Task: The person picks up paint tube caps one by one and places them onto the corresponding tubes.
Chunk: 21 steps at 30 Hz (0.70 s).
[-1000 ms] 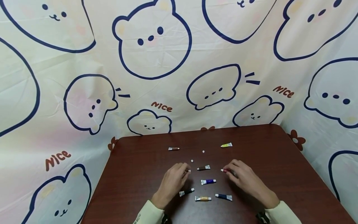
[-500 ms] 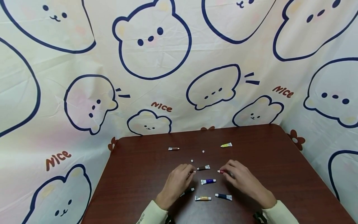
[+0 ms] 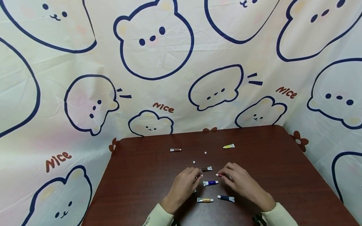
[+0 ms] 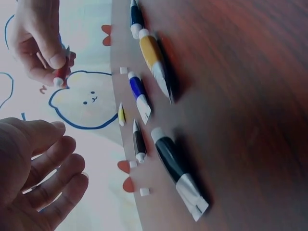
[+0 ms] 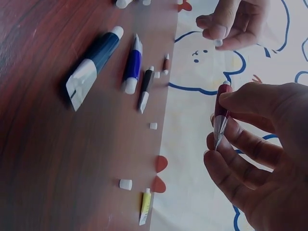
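My right hand pinches a small red paint tube between thumb and fingers, its white tip pointing toward the left hand. Thumb and fingertips of my left hand pinch a small white cap; the left wrist view hides the cap. The hands face each other with a short gap between them, above the table. Below and between them lie a dark brown tube and a blue-violet tube. A blackish tube lies under the left hand, mostly covered by it in the head view.
Nearer the front edge are a gold tube and a dark blue tube. Farther back on the brown table lie a reddish-brown tube, a yellow tube and loose white caps. A printed cloth hangs behind.
Both hands have moved toward each other, narrowing the gap between the cap and the red paint tube. The left hand now covers most of the blackish tube in the head view.
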### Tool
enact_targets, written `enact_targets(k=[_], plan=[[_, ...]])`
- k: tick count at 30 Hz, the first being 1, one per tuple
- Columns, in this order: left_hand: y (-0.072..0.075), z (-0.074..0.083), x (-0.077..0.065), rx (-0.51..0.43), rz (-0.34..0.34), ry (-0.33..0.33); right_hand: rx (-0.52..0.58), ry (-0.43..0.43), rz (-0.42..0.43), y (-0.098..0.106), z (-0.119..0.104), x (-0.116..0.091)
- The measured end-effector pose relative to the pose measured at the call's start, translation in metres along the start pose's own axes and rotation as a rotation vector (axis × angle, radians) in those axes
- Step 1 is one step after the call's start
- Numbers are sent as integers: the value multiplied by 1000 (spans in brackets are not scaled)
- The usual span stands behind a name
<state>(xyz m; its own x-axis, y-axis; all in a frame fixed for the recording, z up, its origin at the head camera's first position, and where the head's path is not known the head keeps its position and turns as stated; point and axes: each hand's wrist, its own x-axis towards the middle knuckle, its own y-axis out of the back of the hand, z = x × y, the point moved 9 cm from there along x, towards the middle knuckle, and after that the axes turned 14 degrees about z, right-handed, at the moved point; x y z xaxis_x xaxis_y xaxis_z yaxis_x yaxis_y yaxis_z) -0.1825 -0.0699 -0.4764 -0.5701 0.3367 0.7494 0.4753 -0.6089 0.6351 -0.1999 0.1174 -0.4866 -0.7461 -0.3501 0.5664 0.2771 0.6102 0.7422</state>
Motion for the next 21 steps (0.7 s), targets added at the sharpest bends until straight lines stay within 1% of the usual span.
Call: enact_targets(k=[3, 9, 21], plan=[[-3, 3, 0, -4, -3, -2, 3, 2, -9, -2, -3, 0], [-7, 5, -1, -14, -10, -3, 44, 24, -4, -3, -10, 2], [-8, 14, 0, -41, -9, -17, 47, 29, -32, -10, -17, 0]])
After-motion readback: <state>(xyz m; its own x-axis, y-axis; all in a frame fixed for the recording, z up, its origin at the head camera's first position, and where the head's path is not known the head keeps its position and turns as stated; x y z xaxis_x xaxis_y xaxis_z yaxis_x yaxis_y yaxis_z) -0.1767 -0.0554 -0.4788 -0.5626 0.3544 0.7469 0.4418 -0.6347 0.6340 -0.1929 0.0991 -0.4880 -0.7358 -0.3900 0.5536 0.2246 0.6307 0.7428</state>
